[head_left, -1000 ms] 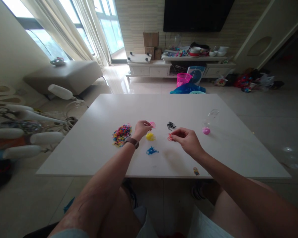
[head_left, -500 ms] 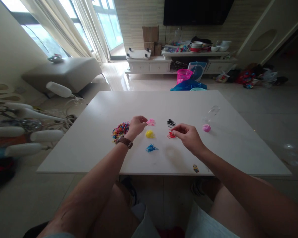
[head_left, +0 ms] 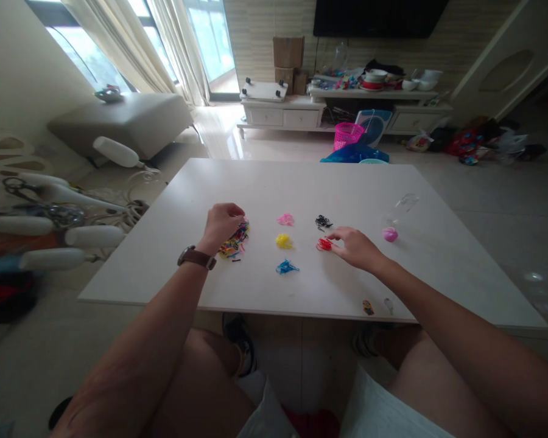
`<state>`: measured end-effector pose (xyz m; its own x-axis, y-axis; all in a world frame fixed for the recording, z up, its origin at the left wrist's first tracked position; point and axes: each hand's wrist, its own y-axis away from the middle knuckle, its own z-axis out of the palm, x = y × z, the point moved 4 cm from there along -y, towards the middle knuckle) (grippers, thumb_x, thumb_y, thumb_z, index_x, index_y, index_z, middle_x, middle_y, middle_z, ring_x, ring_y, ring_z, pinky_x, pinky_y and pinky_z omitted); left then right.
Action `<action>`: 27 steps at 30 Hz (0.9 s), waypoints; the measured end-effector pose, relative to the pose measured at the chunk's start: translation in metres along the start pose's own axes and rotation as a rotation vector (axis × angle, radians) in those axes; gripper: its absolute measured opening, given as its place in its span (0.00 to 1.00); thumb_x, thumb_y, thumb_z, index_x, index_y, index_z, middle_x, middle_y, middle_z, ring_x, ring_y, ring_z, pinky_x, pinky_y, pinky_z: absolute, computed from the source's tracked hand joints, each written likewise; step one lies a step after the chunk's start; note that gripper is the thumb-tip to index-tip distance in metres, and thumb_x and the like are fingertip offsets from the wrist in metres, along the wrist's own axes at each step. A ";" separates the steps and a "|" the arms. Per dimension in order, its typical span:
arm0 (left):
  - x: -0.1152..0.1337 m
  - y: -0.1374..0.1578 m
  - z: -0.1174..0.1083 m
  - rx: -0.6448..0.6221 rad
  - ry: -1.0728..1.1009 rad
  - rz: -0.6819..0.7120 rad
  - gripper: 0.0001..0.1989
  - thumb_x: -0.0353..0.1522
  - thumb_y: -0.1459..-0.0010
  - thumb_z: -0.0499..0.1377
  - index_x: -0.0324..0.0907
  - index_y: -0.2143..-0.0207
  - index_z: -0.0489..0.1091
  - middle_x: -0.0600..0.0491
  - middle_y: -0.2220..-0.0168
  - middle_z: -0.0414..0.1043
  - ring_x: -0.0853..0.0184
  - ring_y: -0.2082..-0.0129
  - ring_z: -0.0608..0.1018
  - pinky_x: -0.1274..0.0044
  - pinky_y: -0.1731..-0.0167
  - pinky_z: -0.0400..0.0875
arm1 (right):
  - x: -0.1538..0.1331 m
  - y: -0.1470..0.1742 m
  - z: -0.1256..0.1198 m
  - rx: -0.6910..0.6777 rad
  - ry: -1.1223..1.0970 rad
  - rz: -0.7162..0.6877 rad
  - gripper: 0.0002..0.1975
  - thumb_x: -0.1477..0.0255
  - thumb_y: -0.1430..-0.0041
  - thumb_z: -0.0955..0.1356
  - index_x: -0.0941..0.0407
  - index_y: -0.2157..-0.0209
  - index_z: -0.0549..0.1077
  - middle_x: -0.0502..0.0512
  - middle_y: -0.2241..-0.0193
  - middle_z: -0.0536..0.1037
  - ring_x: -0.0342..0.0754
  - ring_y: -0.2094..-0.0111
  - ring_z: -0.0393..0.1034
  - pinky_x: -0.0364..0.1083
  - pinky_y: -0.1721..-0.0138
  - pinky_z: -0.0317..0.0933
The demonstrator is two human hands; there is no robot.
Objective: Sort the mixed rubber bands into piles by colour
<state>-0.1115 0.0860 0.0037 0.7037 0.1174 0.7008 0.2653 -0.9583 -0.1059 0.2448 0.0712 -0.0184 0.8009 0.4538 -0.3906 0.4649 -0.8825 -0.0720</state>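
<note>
Mixed rubber bands (head_left: 232,248) are partly hidden by the left hand (head_left: 223,224), grip unclear; red rubber bands (head_left: 322,245) are seen just left of the right hand (head_left: 354,246), fingertips parted.

The left grip (head_left: 222,222) is now away from the pink bands (head_left: 285,219) and over the mixed multicoloured pile (head_left: 232,246), hiding its far part. The right grip (head_left: 354,246) now has thumb and forefinger apart at the right edge of the red bands (head_left: 322,244). A small clear item (head_left: 388,305) now shows beside the right forearm (head_left: 420,297).
</note>
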 end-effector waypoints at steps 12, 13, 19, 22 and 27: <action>-0.050 -0.011 -0.032 -0.065 -0.099 -0.109 0.11 0.34 0.56 0.63 0.39 0.70 0.82 0.48 0.74 0.80 0.63 0.71 0.79 0.77 0.73 0.67 | -0.001 0.002 0.008 -0.082 0.107 -0.039 0.09 0.71 0.40 0.68 0.53 0.62 0.81 0.58 0.60 0.81 0.52 0.59 0.75 0.46 0.57 0.65; -0.052 -0.010 -0.031 -0.083 -0.122 -0.116 0.10 0.34 0.56 0.63 0.40 0.71 0.82 0.48 0.75 0.79 0.63 0.72 0.78 0.77 0.74 0.67 | -0.003 0.002 0.007 -0.074 0.105 -0.039 0.09 0.71 0.40 0.68 0.53 0.62 0.81 0.58 0.60 0.81 0.52 0.59 0.75 0.46 0.57 0.65; -0.057 -0.008 -0.015 -0.211 -0.213 -0.125 0.05 0.32 0.59 0.65 0.41 0.77 0.80 0.51 0.80 0.76 0.65 0.76 0.75 0.77 0.75 0.64 | -0.014 0.005 0.002 -0.083 0.105 -0.065 0.09 0.72 0.39 0.67 0.54 0.62 0.80 0.58 0.55 0.79 0.52 0.58 0.75 0.46 0.57 0.65; -0.062 -0.009 -0.006 -0.181 -0.210 -0.103 0.06 0.30 0.62 0.66 0.42 0.76 0.80 0.51 0.75 0.78 0.64 0.73 0.76 0.77 0.73 0.66 | -0.017 0.006 0.000 -0.091 0.111 -0.073 0.09 0.72 0.39 0.66 0.54 0.61 0.80 0.58 0.54 0.78 0.53 0.57 0.75 0.47 0.57 0.65; -0.081 -0.012 0.012 -0.204 -0.222 -0.089 0.13 0.27 0.64 0.65 0.43 0.71 0.81 0.51 0.71 0.79 0.65 0.73 0.77 0.78 0.74 0.65 | -0.019 0.008 -0.002 -0.095 0.109 -0.084 0.09 0.72 0.39 0.66 0.54 0.61 0.79 0.59 0.54 0.78 0.54 0.56 0.74 0.48 0.56 0.65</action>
<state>-0.1634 0.0912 -0.0602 0.8161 0.2359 0.5275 0.2105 -0.9715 0.1088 0.2346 0.0562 -0.0095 0.7914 0.5408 -0.2849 0.5614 -0.8275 -0.0110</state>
